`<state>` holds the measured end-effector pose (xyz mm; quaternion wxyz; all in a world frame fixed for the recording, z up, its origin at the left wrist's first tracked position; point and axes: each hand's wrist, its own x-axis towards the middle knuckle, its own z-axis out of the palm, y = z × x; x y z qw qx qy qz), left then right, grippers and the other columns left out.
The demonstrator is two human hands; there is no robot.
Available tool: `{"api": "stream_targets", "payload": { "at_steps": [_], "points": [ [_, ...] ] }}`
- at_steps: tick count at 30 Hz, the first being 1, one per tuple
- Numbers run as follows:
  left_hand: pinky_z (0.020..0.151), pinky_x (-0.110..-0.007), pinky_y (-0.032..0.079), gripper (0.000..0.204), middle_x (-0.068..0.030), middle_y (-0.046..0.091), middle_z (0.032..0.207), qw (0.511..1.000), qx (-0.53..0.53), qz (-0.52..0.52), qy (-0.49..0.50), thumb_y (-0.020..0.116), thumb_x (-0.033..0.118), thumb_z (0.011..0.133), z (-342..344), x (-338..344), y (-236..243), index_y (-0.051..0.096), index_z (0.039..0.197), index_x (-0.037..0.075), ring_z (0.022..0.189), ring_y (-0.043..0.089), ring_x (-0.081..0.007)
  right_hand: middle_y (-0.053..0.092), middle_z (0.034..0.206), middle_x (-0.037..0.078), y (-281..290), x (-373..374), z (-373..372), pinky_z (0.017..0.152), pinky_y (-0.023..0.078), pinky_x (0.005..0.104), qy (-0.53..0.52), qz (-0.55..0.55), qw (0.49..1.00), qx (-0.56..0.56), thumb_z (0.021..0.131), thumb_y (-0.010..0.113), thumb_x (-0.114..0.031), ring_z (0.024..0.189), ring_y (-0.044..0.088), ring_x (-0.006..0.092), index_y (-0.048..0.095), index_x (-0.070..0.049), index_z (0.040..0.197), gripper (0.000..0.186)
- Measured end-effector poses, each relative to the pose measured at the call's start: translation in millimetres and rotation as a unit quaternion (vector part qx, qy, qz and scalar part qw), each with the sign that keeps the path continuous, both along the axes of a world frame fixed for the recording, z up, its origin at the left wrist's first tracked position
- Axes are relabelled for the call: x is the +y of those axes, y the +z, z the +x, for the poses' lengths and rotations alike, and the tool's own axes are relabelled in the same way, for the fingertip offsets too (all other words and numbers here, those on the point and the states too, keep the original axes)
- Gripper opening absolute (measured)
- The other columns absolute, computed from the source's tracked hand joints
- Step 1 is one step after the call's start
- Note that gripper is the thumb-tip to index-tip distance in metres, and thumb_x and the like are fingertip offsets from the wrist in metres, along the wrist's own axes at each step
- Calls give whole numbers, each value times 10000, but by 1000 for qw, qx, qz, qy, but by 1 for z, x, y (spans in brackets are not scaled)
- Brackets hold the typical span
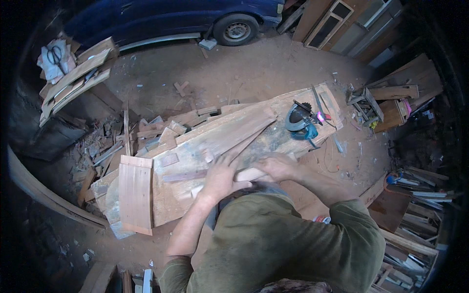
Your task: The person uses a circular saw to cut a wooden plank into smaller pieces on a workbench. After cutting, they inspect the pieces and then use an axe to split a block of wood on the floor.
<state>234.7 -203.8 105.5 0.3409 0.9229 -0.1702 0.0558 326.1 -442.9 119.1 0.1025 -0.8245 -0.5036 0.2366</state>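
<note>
A pale strip of wood (251,174) lies slantwise across the near edge of the workbench (183,195). My left hand (221,177) straddles it, thumb on the near side and fingers reaching over the far side. Farther right, my right hand (276,167) curls over the same strip, its fingertips partly hidden. Just beyond my left fingers is a small wood block (208,156). A wide plank (229,129) and a darker thin strip (184,176) lie on the bench beside my hands.
A blue circular saw (302,122) rests toward the bench's right end, near a long dark tool (320,105). A joined wooden panel (136,193) lies across the left end. Offcuts (105,146) heap beyond the bench; a blue vehicle (171,19) stands at the back.
</note>
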Motion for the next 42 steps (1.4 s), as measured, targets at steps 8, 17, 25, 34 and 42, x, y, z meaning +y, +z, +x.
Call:
{"api": "stream_targets", "payload": {
  "at_steps": [8, 17, 25, 34, 42],
  "points": [
    [782, -504, 537, 449, -219, 706, 826, 970, 233, 42, 51, 767, 324, 826, 53, -168, -50, 653, 1107, -7, 821, 684, -446, 705, 1131, 161, -70, -132, 71, 1167, 346, 479, 73, 150, 982, -90, 894, 723, -309, 1163, 632, 326, 611, -63, 1282, 473],
    [725, -485, 526, 328, -215, 713, 868, 954, 258, 27, 148, 775, 277, 809, 79, -245, -58, 675, 1024, 50, 850, 685, -439, 751, 1060, 125, -46, -314, 158, 878, 552, 336, -460, 433, 775, 24, 947, 714, -222, 991, 715, 206, 701, -19, 1135, 277],
    [762, -463, 537, 352, -175, 722, 887, 948, 233, 120, 180, 799, 247, 778, 90, -193, -123, 682, 1060, 72, 855, 700, -393, 740, 1111, 174, -113, -430, 188, 918, 546, 383, -581, 322, 741, 95, 924, 720, -252, 1031, 719, 287, 703, -11, 1157, 336],
    [793, -447, 521, 407, -145, 689, 904, 930, 224, 77, 282, 795, 212, 791, 96, -160, -149, 671, 1143, 51, 868, 665, -344, 722, 1157, 196, -160, -452, 198, 927, 549, 408, -584, 272, 763, 47, 915, 726, -280, 1065, 711, 311, 645, -3, 1241, 436],
    [1058, -443, 454, 640, -257, 563, 1379, 912, 180, 168, 328, 761, 326, 854, 101, -108, -221, 563, 1390, 37, 1284, 537, -411, 737, 1088, 186, -172, -470, 217, 922, 544, 401, -524, 256, 809, 75, 916, 734, -288, 1029, 715, 283, 694, 3, 1139, 369]
  ]
}}
